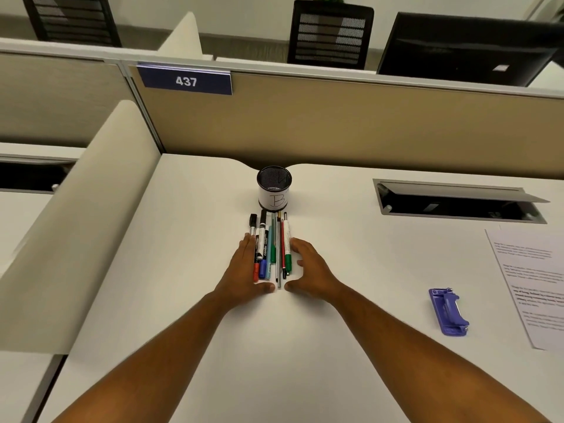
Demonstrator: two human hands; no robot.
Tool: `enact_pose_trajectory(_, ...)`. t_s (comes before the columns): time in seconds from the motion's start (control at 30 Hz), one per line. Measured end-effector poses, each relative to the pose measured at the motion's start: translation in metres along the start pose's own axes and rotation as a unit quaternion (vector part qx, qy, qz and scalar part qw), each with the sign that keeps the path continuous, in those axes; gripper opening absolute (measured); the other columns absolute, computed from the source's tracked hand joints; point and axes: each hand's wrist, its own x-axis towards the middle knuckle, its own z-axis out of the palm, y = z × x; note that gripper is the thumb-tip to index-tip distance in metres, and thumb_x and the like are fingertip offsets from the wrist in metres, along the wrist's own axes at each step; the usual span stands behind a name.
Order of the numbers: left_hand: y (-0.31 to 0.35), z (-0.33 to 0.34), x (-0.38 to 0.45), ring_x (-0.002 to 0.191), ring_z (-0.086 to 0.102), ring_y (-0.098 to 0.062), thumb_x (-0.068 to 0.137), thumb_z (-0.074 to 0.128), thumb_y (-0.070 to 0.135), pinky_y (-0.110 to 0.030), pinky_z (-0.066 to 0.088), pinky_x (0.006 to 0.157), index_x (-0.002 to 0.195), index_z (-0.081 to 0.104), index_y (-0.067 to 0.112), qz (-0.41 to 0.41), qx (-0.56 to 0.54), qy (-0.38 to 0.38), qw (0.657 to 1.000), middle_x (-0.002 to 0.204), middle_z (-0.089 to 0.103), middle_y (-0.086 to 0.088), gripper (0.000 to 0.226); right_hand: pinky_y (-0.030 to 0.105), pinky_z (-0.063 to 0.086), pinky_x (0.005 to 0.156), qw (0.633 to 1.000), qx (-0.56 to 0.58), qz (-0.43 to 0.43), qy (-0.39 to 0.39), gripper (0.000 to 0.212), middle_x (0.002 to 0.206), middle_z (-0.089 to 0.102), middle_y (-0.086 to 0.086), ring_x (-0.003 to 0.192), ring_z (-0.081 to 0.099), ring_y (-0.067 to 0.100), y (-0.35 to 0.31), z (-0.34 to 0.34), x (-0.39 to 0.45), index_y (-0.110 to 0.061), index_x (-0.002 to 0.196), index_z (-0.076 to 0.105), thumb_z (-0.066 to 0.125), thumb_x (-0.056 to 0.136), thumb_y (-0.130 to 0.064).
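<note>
Several pens, markers and pencils (270,248) lie side by side in a tight row on the white desk (305,346), pointing away from me. Just beyond them stands a black mesh pen cup (274,187) wrapped in white paper marked "B". My left hand (244,270) lies flat against the left side of the row, fingers straight. On the right side, my right hand (308,267) has its fingers along the row. Both thumbs meet at the near ends of the pens.
A purple hole punch (448,311) lies on the desk to the right, beside a printed sheet (534,285) at the right edge. An open cable hatch (457,203) sits at the back right. A beige partition (335,123) closes the desk's far side.
</note>
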Motion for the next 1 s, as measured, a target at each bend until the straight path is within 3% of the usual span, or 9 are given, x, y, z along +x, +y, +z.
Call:
enact_pose_trajectory(0.17, 0.013, -0.008, -0.009, 0.151, 0.018, -0.027, 0.066, 0.086, 0.048, -0.050, 0.022, 0.122, 0.157, 0.009, 0.011, -0.001, -0.045, 0.011, 0.999, 0.162, 0.020, -0.011, 0.125, 0.026, 0.044, 0.108, 0.999, 0.013, 0.029, 0.011, 0.112, 0.157, 0.037, 0.000, 0.139, 0.044, 0.015, -0.002, -0.001, -0.011, -0.015, 0.155, 0.028, 0.093, 0.064, -0.011)
enact_pose_trajectory(0.33, 0.014, -0.004, -0.021, 0.154, 0.004, -0.025, 0.073, 0.080, 0.052, -0.045, 0.014, 0.125, 0.157, -0.001, 0.008, -0.057, 0.012, 0.016, 0.998, 0.166, 0.003, -0.011, 0.125, 0.036, 0.040, 0.117, 0.999, -0.023, 0.039, 0.010, 0.112, 0.159, 0.035, 0.001, 0.143, 0.040, 0.020, -0.004, -0.004, -0.026, -0.016, 0.157, 0.026, 0.092, 0.067, -0.016)
enact_pose_trajectory(0.43, 0.013, -0.002, -0.028, 0.153, -0.010, -0.022, 0.077, 0.076, 0.054, -0.034, 0.002, 0.123, 0.156, -0.012, 0.007, -0.099, 0.039, 0.000, 0.994, 0.166, -0.013, -0.008, 0.127, 0.033, 0.038, 0.117, 0.998, -0.049, 0.043, 0.007, 0.110, 0.160, 0.033, 0.002, 0.144, 0.038, 0.023, -0.004, -0.005, -0.033, -0.015, 0.157, 0.025, 0.091, 0.069, -0.020)
enact_pose_trajectory(0.57, 0.014, -0.002, -0.034, 0.154, -0.008, -0.022, 0.077, 0.075, 0.055, -0.033, 0.003, 0.122, 0.156, -0.010, 0.006, -0.123, 0.055, -0.012, 0.991, 0.166, -0.012, -0.008, 0.125, 0.028, 0.031, 0.114, 0.996, -0.070, 0.054, 0.000, 0.107, 0.163, 0.029, 0.004, 0.147, 0.034, 0.023, -0.006, -0.005, -0.039, -0.013, 0.158, 0.022, 0.088, 0.074, -0.023)
enact_pose_trajectory(0.77, 0.019, -0.004, -0.039, 0.154, -0.008, -0.022, 0.081, 0.072, 0.053, -0.033, 0.003, 0.123, 0.156, -0.009, 0.005, -0.146, 0.073, -0.027, 0.986, 0.166, -0.011, -0.008, 0.120, 0.019, 0.032, 0.098, 0.993, -0.094, 0.066, 0.002, 0.091, 0.153, 0.040, 0.006, 0.135, 0.045, 0.023, -0.007, -0.004, -0.046, -0.013, 0.151, 0.033, 0.086, 0.077, -0.024)
enact_pose_trajectory(1.0, 0.027, -0.004, -0.044, 0.154, -0.004, -0.025, 0.085, 0.069, 0.052, -0.035, 0.005, 0.124, 0.156, -0.006, 0.004, -0.167, 0.100, -0.029, 0.980, 0.166, -0.006, -0.011, 0.114, 0.032, 0.030, 0.118, 0.990, -0.121, 0.075, -0.023, 0.097, 0.166, 0.027, 0.004, 0.149, 0.032, 0.024, -0.015, -0.008, -0.056, -0.016, 0.159, 0.021, 0.081, 0.083, -0.031)
